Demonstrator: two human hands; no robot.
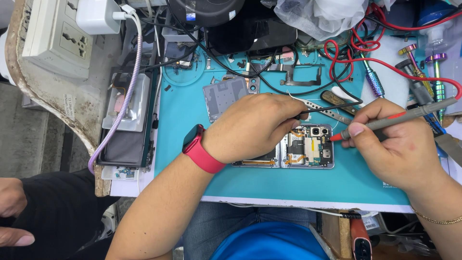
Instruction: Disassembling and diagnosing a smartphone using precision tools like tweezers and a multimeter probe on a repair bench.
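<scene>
The opened phone (298, 148) lies flat on the teal mat (192, 115), near the mat's middle, its back cover off and its boards, camera lenses and orange ribbon cables bare; the left hand (255, 126) rests over its left half, fingers closed on a black probe (332, 107) whose thin lead runs off toward two o'clock; where that tip lands is hidden under the fingers; the right hand (397, 139), at three o'clock from the phone, is clamped pen-fashion on a grey probe with a red tip (385, 121), and that tip sits at the phone's right edge, beside the camera block. To do this well, I judge both wrists should stay planted on the mat, each tip kept on one contact only, light pressure, no sliding across neighbouring parts. Outward: tweezers (322, 110) lie just above the phone at twelve o'clock; a grey back panel (224, 96) lies at ten o'clock; red wires (356, 48) loop at one o'clock; screwdrivers (373, 79) stand at two o'clock; a power strip (57, 38) sits far off at ten o'clock; another person's hand (12, 212) shows at eight o'clock.
</scene>
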